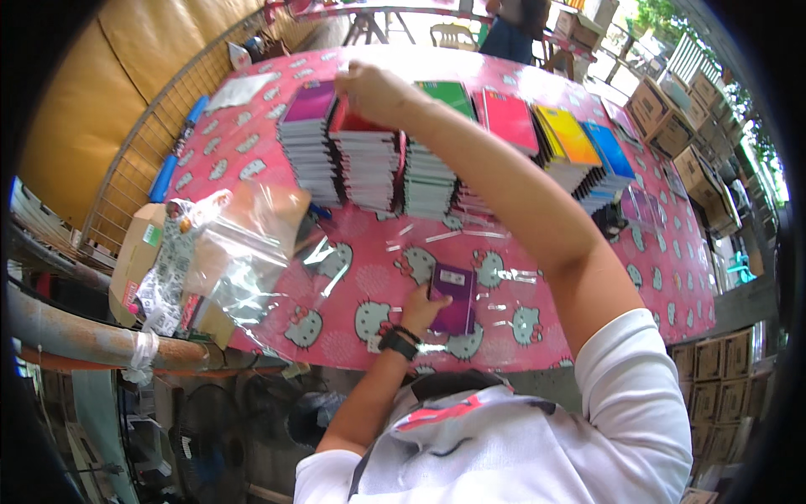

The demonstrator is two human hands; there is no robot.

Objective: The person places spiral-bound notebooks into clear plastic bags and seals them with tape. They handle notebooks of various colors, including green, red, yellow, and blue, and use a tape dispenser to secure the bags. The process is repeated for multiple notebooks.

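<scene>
Near the front edge of the table lies a small purple notebook (454, 315) with a white label. My left hand (426, 307) grips its left side, thumb on the cover and the other fingers mostly hidden. Stretched far forward, my right hand (369, 91) has its fingers curled at the top of the red notebook stack (369, 164), closed on the far part of the uppermost red notebook. To the left of that stack stands a purple notebook stack (309, 151). A green notebook stack (430, 181) is on its right, partly behind my right forearm.
Farther right stand pink-red (506, 118), yellow (571, 139) and blue notebook stacks (609, 155). Clear plastic wrapping (248, 260) and an opened carton (134, 244) lie at left. A pink patterned cloth (353, 277) covers the table; cardboard boxes (655, 109) and a person (512, 29) are beyond.
</scene>
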